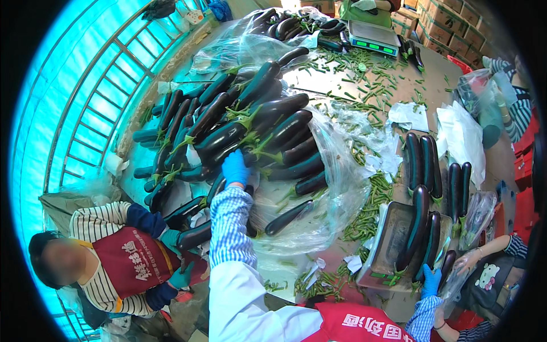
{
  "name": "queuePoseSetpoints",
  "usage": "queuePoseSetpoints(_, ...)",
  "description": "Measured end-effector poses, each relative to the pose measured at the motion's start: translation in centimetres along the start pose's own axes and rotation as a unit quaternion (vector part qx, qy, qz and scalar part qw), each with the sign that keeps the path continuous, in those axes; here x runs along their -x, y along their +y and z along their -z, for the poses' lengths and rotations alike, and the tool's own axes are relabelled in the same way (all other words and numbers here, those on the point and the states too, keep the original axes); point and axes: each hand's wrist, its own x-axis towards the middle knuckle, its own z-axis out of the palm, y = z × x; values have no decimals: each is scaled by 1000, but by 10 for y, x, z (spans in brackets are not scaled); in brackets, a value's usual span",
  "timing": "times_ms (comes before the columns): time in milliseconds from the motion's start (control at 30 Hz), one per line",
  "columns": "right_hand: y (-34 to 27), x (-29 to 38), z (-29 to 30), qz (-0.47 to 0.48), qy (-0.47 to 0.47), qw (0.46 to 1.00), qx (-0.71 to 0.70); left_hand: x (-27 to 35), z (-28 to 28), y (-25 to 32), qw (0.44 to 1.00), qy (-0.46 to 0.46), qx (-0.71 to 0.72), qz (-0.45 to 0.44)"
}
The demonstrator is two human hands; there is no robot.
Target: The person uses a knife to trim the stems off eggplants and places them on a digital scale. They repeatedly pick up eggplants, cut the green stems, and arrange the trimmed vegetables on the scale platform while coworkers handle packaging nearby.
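Observation:
My left hand [235, 168], in a blue glove, reaches into a heap of dark purple eggplants [222, 139]. Its fingers touch an eggplant near the green stems, but whether they grip it is hidden. At the lower right my right hand [430, 280], also gloved in blue, is at the stem end of an eggplant [432, 239] lying on a digital scale [391, 226]. Its finger closure is unclear. A longer eggplant [414, 228] lies beside that one on the pan. Clear plastic sheeting [342, 188] spreads under the heap's right side, with one loose eggplant [288, 217] on it.
Cut green stems [376, 201] and paper scraps litter the table [431, 64]. At left, a co-worker's gloved hands [173, 239] hold an eggplant. Another person's hands [468, 260] handle a plastic bag beside my right hand. A second scale [374, 36] stands at the far side.

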Motion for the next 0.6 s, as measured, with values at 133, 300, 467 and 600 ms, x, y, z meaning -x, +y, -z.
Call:
queuePoseSetpoints(133,-16,14,1,-28,105,993,-51,-3,39,3,996,54,-20,-75)
queuePoseSetpoints(300,-44,38,0,147,134,980,-23,79,163,79,944,206,165,-198)
queuePoseSetpoints(467,-145,111,-63,318,-33,946,50,204,176,158,922,-39,260,-284)
queuePoseSetpoints(600,-184,163,-101,462,-131,856,192,299,146,189,869,-276,337,-233)
